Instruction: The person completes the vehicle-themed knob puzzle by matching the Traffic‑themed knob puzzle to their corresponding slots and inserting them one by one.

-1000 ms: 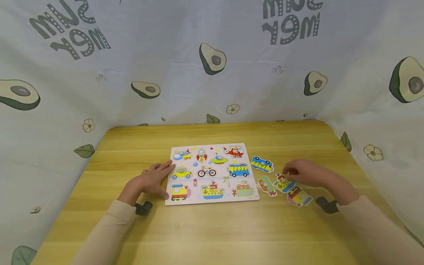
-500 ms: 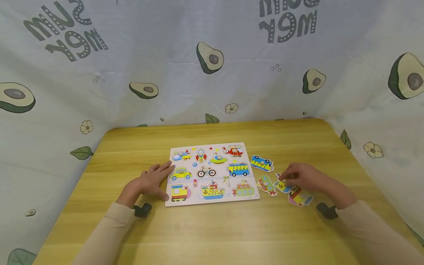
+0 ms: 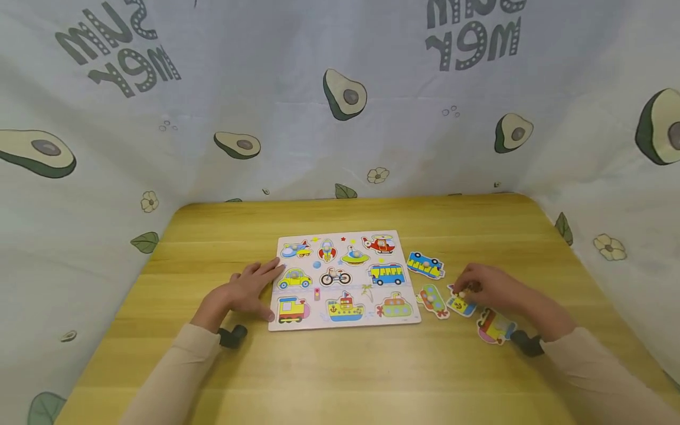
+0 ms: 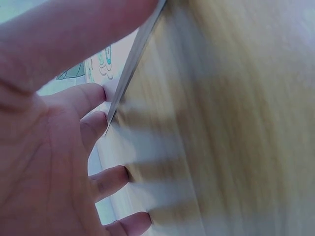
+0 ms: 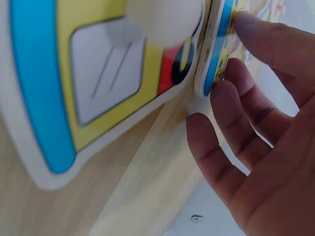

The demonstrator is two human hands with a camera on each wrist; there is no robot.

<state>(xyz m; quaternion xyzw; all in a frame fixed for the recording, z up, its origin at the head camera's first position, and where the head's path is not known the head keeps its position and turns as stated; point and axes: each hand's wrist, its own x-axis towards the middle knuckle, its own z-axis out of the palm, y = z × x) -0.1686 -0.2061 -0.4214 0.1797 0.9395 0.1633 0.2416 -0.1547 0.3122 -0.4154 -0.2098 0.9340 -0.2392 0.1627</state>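
Observation:
A pale puzzle board (image 3: pixel 353 295) with vehicle pictures lies on the table. My left hand (image 3: pixel 247 292) rests along its left edge, fingers spread; in the left wrist view the fingers (image 4: pixel 93 125) touch the edge and the table beside it. My right hand (image 3: pixel 491 289) pinches a ship puzzle piece (image 3: pixel 461 306) at its knob, right of the board. In the right wrist view this ship piece (image 5: pixel 216 59) stands behind the train piece (image 5: pixel 108 69), with fingertips against it. The train piece (image 3: pixel 495 327) lies below my right hand. The fingers partly cover the ship piece.
A bus piece (image 3: pixel 426 265) and a submarine piece (image 3: pixel 433 301) lie between the board and my right hand. The board holds several knobbed pieces, such as the car (image 3: pixel 294 277). A cloth with avocado prints (image 3: pixel 345 94) hangs behind the wooden table (image 3: pixel 340 378).
My right thumb and fingers have closed on the ship piece's knob. The train piece has turned and slid right and nearer, apart from the ship piece. My left hand has stayed at the board.

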